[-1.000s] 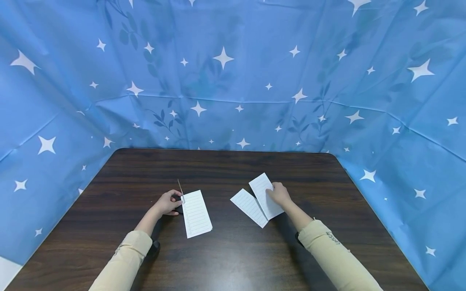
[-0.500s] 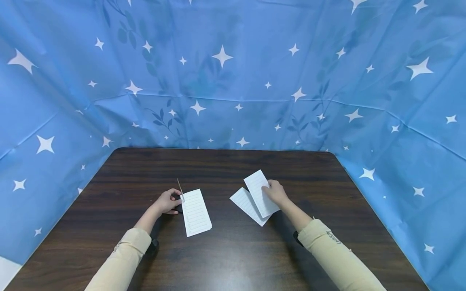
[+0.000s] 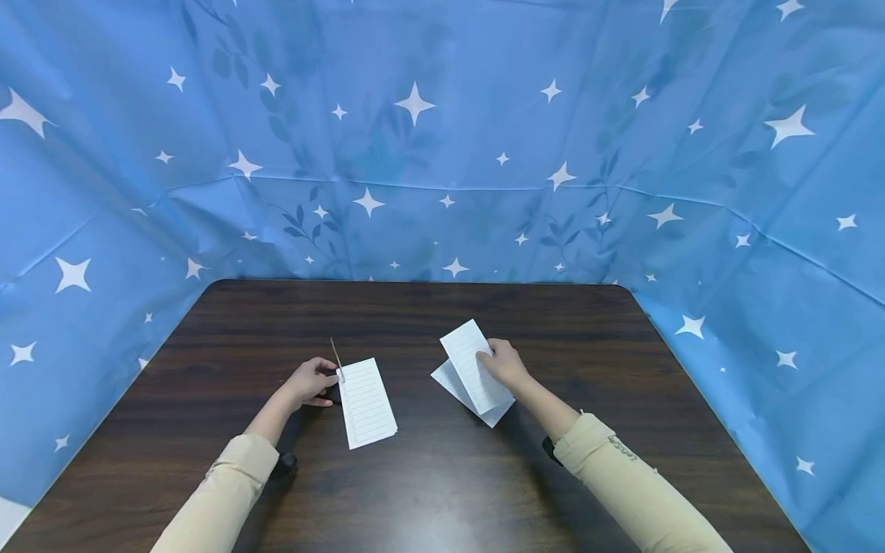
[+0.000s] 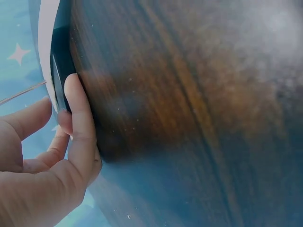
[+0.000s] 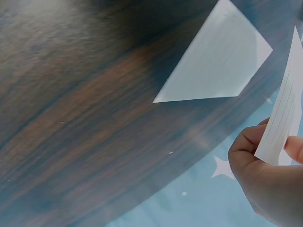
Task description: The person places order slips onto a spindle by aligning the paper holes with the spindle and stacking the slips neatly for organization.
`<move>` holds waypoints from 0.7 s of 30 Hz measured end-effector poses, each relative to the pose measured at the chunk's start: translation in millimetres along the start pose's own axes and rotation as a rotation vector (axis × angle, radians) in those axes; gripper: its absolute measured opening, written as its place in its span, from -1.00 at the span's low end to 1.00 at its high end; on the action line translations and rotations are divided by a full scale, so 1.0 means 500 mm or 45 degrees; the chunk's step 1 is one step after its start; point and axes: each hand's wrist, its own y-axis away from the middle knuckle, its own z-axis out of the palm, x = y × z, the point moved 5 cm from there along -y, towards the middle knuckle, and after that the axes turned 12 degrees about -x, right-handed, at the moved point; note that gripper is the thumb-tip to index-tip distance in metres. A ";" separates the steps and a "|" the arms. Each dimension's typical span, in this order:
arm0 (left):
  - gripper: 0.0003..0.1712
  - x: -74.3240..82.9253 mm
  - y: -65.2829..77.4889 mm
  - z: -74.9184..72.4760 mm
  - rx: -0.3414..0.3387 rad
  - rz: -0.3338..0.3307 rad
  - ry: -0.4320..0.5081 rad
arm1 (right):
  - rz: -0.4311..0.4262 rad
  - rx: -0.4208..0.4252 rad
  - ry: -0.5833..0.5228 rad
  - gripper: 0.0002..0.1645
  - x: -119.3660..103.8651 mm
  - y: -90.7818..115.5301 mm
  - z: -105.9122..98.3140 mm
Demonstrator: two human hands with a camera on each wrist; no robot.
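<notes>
At a dark wooden table (image 3: pixel 429 491), with a star-printed blue curtain (image 3: pixel 442 138) beyond, my head camera catches both hands on paper. My left hand (image 3: pixel 311 382) pinches the lined pad (image 3: pixel 366 407) by its far left corner, beside a thin cord (image 3: pixel 335 353). To the pad's right — well apart from it — my right hand (image 3: pixel 503 363) grips the lifted sheet (image 3: pixel 465 357) by its right edge, over the second sheet (image 3: pixel 451 382).

From the left wrist, the pad appears edge-on, my thumb to its paper side, a finger against its dark backing (image 4: pixel 62 42). I judge the pad stiffer than loose paper, its corner a sound hold.

From the right wrist, my thumb presses the lifted sheet's face, fingers curled behind. It stands tilted, apart from the second sheet, which rests between the pad and my hand; whether I hold one leaf or more, I cannot tell. Such paper should prove light, bendy and easily creased — best pinched gently near an edge.
</notes>
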 end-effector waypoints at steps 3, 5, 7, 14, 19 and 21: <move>-0.61 -0.005 0.000 -0.003 0.020 -0.002 0.004 | -0.021 -0.012 -0.015 -0.64 -0.018 0.000 0.009; -0.62 -0.006 0.002 -0.005 0.025 0.007 0.005 | -0.034 -0.019 -0.026 -0.64 -0.030 0.001 0.016; -0.63 -0.006 0.005 -0.006 0.027 0.017 0.008 | -0.051 -0.027 -0.039 -0.65 -0.040 0.002 0.025; -0.65 -0.002 0.027 -0.012 0.064 0.024 -0.003 | -0.105 -0.075 -0.076 -0.71 -0.067 0.009 0.063; -0.65 0.002 0.036 -0.014 0.048 0.060 -0.014 | -0.140 -0.104 -0.099 -0.73 -0.085 0.009 0.086; -0.65 0.002 0.039 -0.017 0.038 0.071 -0.021 | -0.142 -0.110 -0.109 -0.73 -0.092 0.009 0.095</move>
